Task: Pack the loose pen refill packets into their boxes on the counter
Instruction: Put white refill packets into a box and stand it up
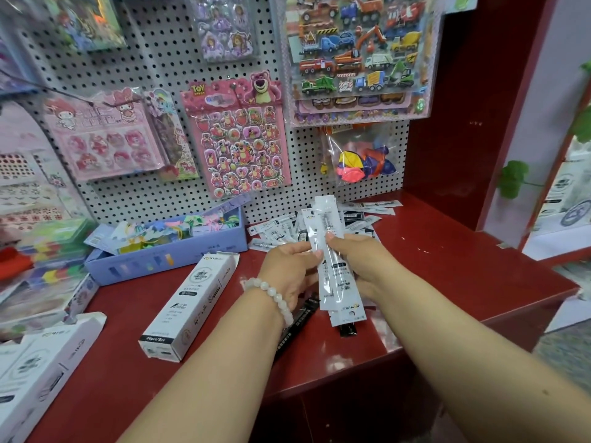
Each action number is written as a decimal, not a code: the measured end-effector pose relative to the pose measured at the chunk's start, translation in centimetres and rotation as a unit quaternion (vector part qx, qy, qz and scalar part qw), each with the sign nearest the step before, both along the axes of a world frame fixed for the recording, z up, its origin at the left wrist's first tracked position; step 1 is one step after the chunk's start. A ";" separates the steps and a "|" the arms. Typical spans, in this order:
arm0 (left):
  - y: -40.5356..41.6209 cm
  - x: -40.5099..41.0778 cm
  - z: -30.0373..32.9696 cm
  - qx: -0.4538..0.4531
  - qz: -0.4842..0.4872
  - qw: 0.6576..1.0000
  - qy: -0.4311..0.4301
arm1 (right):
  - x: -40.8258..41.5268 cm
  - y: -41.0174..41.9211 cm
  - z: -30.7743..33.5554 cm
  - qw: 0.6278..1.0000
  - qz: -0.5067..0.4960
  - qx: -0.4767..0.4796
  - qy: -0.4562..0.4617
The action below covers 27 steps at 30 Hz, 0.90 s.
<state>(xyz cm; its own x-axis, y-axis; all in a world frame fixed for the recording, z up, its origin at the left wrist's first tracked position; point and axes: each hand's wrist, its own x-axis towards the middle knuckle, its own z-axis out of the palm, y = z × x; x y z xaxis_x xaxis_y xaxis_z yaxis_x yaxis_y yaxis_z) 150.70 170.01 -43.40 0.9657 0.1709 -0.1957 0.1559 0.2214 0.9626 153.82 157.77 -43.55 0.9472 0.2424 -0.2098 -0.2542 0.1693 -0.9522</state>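
A: What are the hands doing?

B: Both hold a stack of white refill packets (331, 251) upright above the red counter (447, 266). The left hand (289, 266) pinches the stack's left edge; the right hand (361, 260) curls around its right side, thumb on the front.

A: Where are the other packets?

B: A loose pile of packets (358, 215) lies on the counter behind the hands, against the pegboard (160, 59). A black packet (297, 327) lies under the left wrist.

A: And the boxes?

B: A white refill box (188, 305) lies left of the hands, its far end flap open; what it holds cannot be seen. Another white box (41, 372) sits at the lower left. Behind, an open lilac box (166, 251) holds colourful small items.
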 end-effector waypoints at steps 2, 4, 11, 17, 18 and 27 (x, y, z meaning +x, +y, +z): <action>0.4 -0.3 -0.2 0.014 0.017 1.000 -0.006 | 0.0 0.4 0.0 1.000 0.001 -0.011 -0.015; 0.7 -0.6 -0.1 0.016 0.023 1.000 -0.013 | -0.1 0.9 0.2 1.000 0.008 -0.012 -0.025; 2.7 -2.1 0.2 0.015 -0.046 0.999 -0.011 | -0.7 3.2 1.0 0.999 -0.006 0.021 -0.026; 4.9 -4.5 -0.2 0.082 -0.127 0.988 -0.021 | -1.0 5.4 1.5 0.992 0.045 0.062 -0.097; 5.2 -4.8 0.0 0.101 -0.126 0.987 -0.014 | -1.1 5.5 1.7 0.992 0.058 0.062 -0.098; 8.9 -6.9 0.7 0.011 -0.065 0.996 0.059 | -1.5 7.2 1.8 0.988 0.120 0.050 -0.083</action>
